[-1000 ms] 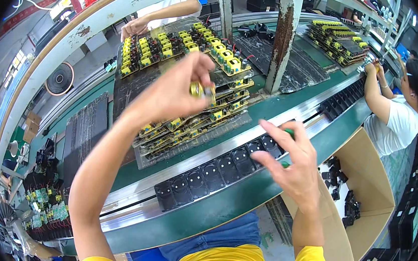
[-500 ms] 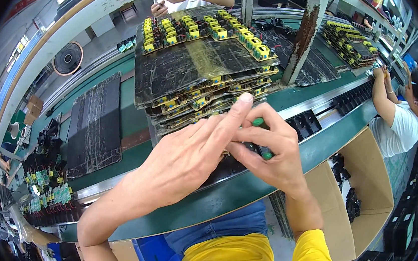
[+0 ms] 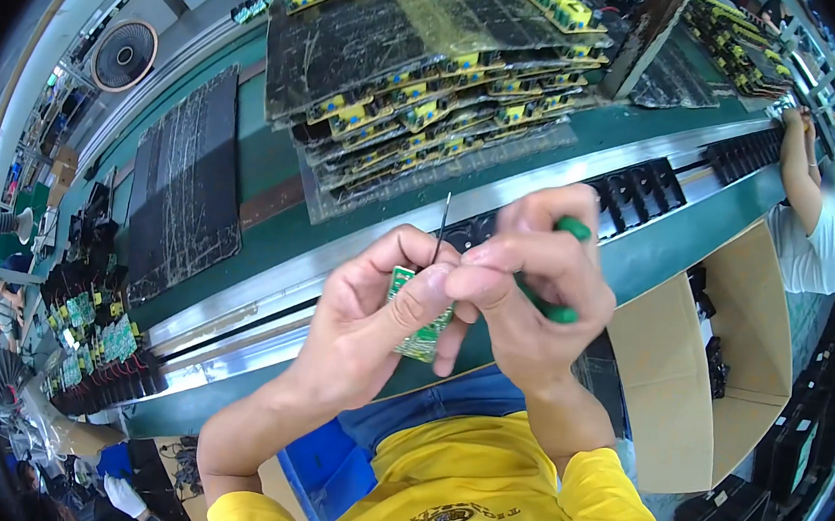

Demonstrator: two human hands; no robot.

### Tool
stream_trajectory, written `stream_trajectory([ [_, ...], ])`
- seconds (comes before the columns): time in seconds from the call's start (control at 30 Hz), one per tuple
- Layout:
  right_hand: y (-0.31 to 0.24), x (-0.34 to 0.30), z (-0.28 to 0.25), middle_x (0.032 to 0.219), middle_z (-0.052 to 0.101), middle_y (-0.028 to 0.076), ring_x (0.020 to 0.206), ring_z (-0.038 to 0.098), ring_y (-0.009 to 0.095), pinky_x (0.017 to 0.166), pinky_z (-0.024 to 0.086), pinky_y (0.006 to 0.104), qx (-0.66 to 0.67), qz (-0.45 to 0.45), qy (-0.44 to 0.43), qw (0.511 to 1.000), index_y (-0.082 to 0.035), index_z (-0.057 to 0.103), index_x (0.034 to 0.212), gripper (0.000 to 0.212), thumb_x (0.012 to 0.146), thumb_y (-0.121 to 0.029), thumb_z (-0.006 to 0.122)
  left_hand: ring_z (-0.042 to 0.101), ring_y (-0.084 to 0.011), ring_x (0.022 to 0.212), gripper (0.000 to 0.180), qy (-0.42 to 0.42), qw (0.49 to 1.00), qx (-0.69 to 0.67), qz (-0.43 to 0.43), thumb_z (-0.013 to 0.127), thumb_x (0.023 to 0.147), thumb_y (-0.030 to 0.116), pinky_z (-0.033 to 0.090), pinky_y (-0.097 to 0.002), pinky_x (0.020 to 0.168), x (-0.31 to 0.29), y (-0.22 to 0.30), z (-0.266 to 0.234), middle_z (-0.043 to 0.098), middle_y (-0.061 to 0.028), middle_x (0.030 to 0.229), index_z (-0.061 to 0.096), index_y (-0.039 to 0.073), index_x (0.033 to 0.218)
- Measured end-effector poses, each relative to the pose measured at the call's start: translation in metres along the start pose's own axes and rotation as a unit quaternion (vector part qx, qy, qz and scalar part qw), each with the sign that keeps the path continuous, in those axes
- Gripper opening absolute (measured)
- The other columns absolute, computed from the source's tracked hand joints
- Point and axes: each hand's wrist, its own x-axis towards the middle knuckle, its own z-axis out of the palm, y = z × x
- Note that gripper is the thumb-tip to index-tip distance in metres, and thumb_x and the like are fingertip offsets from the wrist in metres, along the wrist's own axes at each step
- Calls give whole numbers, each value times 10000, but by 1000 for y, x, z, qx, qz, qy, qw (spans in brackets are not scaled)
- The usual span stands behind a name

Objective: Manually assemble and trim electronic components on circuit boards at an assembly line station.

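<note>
While the left hand (image 3: pixel 357 317) pinches a green circuit board (image 3: pixel 420 343) above the surface's (image 3: pixel 654 260) near edge, the right hand (image 3: pixel 521 336) curls around a green-handled tool (image 3: pixel 573 227), fingertips meeting the left thumb. The board looks light, stiff and fragile, probably best gripped by its edges. Beyond lie black housings (image 3: pixel 635 196); farther, a stack of board-laden sheets (image 3: pixel 357 54).

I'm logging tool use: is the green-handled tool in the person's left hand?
No, the green-handled tool sits in the right hand, while the left hand holds a green circuit board.
</note>
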Motion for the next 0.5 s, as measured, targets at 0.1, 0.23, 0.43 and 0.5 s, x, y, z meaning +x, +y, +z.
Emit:
stream_trajectory([
  [0.1, 0, -7, 2, 1157, 645, 88, 938, 585, 189, 826, 508, 317, -145, -89, -1, 985, -117, 875, 1058, 265, 827, -118, 1005, 629, -126, 739, 187, 59, 994, 88, -23, 762, 1131, 154, 529, -239, 657, -8, 9, -7, 772, -82, 989, 729, -25, 1171],
  [0.23, 11, -18, -6, 1153, 655, 58, 917, 594, 205, 828, 526, 350, -360, -63, -158, 917, -151, 884, 1083, 286, 817, -168, 989, 627, -136, 761, 102, 28, 918, 396, 0, 796, 1024, 77, 531, -276, 699, -7, 18, -61, 788, -36, 906, 762, -18, 1008],
  [0.43, 28, -46, 14, 1158, 666, 37, 898, 603, 220, 813, 532, 370, -465, -88, -212, 855, -162, 888, 1087, 255, 841, -172, 954, 614, -147, 762, 53, 33, 866, 498, -21, 777, 951, 32, 531, -299, 724, 5, -6, -88, 788, -36, 891, 761, -17, 962],
  [0.5, 34, -49, 15, 1158, 667, 39, 905, 605, 221, 813, 531, 372, -473, -96, -209, 851, -162, 886, 1084, 243, 848, -166, 944, 610, -147, 758, 55, 40, 864, 502, -22, 778, 944, 31, 527, -293, 719, 8, -9, -88, 787, -44, 890, 760, -16, 966],
])
